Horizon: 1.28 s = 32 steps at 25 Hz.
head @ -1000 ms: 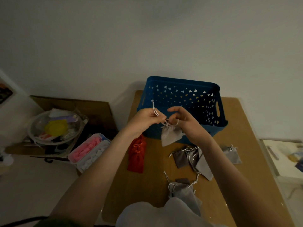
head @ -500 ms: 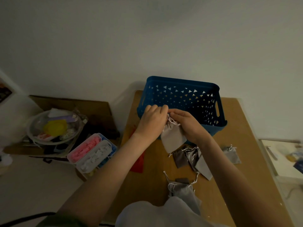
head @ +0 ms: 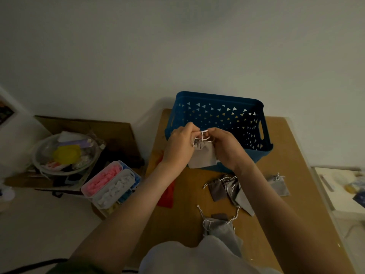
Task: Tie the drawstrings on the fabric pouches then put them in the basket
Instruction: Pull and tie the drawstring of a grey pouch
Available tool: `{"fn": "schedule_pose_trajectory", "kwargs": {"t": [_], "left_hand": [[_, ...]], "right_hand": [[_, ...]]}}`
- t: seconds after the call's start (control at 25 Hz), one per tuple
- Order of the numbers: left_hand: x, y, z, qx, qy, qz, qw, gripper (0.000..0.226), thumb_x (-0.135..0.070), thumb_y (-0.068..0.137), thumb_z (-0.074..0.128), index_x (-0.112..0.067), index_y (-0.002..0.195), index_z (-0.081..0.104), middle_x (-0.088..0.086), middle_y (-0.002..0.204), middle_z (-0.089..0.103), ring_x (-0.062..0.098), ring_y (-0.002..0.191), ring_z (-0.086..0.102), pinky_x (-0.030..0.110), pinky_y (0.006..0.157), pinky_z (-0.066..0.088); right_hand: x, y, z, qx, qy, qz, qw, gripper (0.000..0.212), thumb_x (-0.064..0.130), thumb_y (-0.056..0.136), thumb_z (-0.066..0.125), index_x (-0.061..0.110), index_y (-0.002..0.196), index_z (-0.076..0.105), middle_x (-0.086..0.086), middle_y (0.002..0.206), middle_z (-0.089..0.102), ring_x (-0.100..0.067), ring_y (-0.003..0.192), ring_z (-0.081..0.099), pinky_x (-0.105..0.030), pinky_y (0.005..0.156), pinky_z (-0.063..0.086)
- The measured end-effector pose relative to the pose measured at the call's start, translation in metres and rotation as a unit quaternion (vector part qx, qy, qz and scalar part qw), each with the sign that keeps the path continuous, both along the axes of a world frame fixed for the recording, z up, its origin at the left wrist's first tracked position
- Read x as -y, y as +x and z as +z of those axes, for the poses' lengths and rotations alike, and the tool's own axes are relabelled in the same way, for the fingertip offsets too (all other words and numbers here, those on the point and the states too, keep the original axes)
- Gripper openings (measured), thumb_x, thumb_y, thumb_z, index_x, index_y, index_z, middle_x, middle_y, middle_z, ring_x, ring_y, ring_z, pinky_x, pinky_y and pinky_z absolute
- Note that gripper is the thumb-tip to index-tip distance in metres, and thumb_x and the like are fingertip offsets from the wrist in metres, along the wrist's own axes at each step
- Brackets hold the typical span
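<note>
A small grey fabric pouch (head: 203, 156) hangs between my two hands in front of the blue basket (head: 219, 113). My left hand (head: 180, 144) and my right hand (head: 225, 146) both pinch its white drawstrings (head: 204, 135) at the gathered top. Several more grey pouches lie on the wooden table (head: 292, 155): a dark cluster (head: 227, 189), one to the right (head: 278, 184) and one near my body (head: 221, 228). A red pouch (head: 166, 195) lies partly hidden under my left forearm.
Left of the table stand a compartmented plastic box (head: 110, 184) with pink and white items and a clear bowl (head: 65, 153) of odds and ends on cardboard. A white surface (head: 339, 186) is at the right. The wall lies just behind the basket.
The hands have closed together at the pouch's top and pulled its mouth gathered. The pouch hangs lower against the basket's front than a second ago.
</note>
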State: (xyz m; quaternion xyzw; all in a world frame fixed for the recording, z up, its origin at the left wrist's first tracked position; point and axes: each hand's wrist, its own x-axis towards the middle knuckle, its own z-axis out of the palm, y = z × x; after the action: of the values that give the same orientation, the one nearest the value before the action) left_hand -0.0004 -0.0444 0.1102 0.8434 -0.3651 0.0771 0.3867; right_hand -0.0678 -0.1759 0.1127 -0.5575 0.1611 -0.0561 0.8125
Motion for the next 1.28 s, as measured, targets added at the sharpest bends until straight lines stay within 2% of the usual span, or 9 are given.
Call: {"fn": "schedule_pose_trajectory", "kwargs": {"t": [0.16,0.32,0.4,0.52,0.68,0.88,1.04,1.2,1.28], "left_hand": [[-0.004,0.002,0.002,-0.099,-0.052,0.030,0.993,0.010,-0.010,0.097,0.049,-0.007,0.093,0.058,-0.003,0.086,0.063,0.009,0.077,0.055,0.009,0.060,0.037],[-0.011,0.015,-0.004,-0.253,-0.069,0.077,0.962,0.026,-0.014,0.099,0.042,-0.024,0.077,0.051,-0.008,0.073,0.062,0.011,0.071,0.059,0.026,0.068,0.042],[-0.012,0.017,-0.005,-0.296,-0.063,0.078,0.950,0.025,-0.016,0.099,0.043,-0.025,0.078,0.052,-0.006,0.071,0.063,0.010,0.069,0.059,0.027,0.069,0.042],[-0.015,0.019,0.001,-0.337,-0.041,0.051,0.939,0.021,-0.017,0.099,0.044,-0.022,0.081,0.053,-0.006,0.071,0.064,0.009,0.066,0.057,0.026,0.069,0.042],[-0.011,0.015,0.015,-0.325,0.062,-0.025,0.943,0.018,-0.023,0.099,0.045,-0.021,0.084,0.054,-0.004,0.078,0.066,0.009,0.073,0.060,0.029,0.076,0.047],[0.001,0.006,0.025,-0.276,0.025,-0.061,0.959,0.016,-0.025,0.097,0.050,-0.024,0.081,0.055,-0.006,0.076,0.066,0.009,0.075,0.062,0.035,0.079,0.052],[0.003,0.007,0.028,-0.288,-0.009,-0.067,0.955,0.012,-0.027,0.094,0.053,-0.024,0.084,0.058,0.001,0.085,0.067,0.014,0.080,0.063,0.041,0.080,0.054],[0.003,0.003,0.037,-0.361,-0.103,-0.076,0.924,0.017,-0.017,0.095,0.052,-0.019,0.079,0.058,-0.006,0.067,0.064,0.003,0.064,0.057,0.019,0.065,0.046],[0.002,0.003,0.041,-0.381,-0.150,-0.085,0.908,0.017,-0.013,0.096,0.051,-0.017,0.080,0.058,-0.006,0.067,0.064,0.001,0.061,0.057,0.012,0.060,0.043]], "right_hand": [[0.002,0.001,-0.007,-0.005,-0.006,-0.089,0.996,0.028,0.022,0.102,0.038,0.012,0.078,0.049,-0.002,0.070,0.060,-0.012,0.059,0.056,-0.024,0.057,0.047],[0.018,-0.007,-0.018,-0.010,-0.069,-0.153,0.986,0.034,0.019,0.104,0.035,0.014,0.072,0.046,0.000,0.063,0.053,-0.010,0.054,0.047,-0.024,0.057,0.039],[0.020,-0.008,-0.024,-0.028,-0.099,-0.158,0.982,0.031,0.016,0.103,0.036,0.014,0.073,0.047,-0.001,0.066,0.053,-0.012,0.056,0.044,-0.026,0.056,0.037],[0.026,-0.011,-0.026,-0.054,-0.126,-0.119,0.983,0.017,0.004,0.098,0.042,0.012,0.086,0.050,-0.003,0.076,0.057,-0.013,0.056,0.040,-0.023,0.049,0.034],[0.029,-0.013,-0.015,-0.003,-0.155,-0.034,0.987,0.031,-0.010,0.093,0.036,0.010,0.104,0.057,-0.004,0.083,0.060,-0.010,0.054,0.039,-0.018,0.049,0.035],[0.009,-0.008,-0.006,0.017,-0.163,0.127,0.978,0.014,0.009,0.091,0.053,0.010,0.100,0.063,0.001,0.082,0.062,-0.012,0.072,0.055,-0.023,0.067,0.046],[0.004,-0.010,-0.005,0.048,-0.180,0.133,0.973,0.013,0.018,0.095,0.054,0.013,0.089,0.064,0.005,0.078,0.059,-0.009,0.071,0.052,-0.021,0.065,0.043],[0.008,-0.012,-0.005,0.063,-0.186,0.154,0.968,0.013,0.011,0.096,0.051,0.010,0.087,0.059,0.001,0.079,0.057,-0.010,0.073,0.051,-0.022,0.068,0.042],[0.009,-0.012,-0.002,0.069,-0.151,0.185,0.969,0.012,0.009,0.091,0.050,0.010,0.082,0.058,0.001,0.073,0.054,-0.010,0.068,0.049,-0.021,0.065,0.040]]}}
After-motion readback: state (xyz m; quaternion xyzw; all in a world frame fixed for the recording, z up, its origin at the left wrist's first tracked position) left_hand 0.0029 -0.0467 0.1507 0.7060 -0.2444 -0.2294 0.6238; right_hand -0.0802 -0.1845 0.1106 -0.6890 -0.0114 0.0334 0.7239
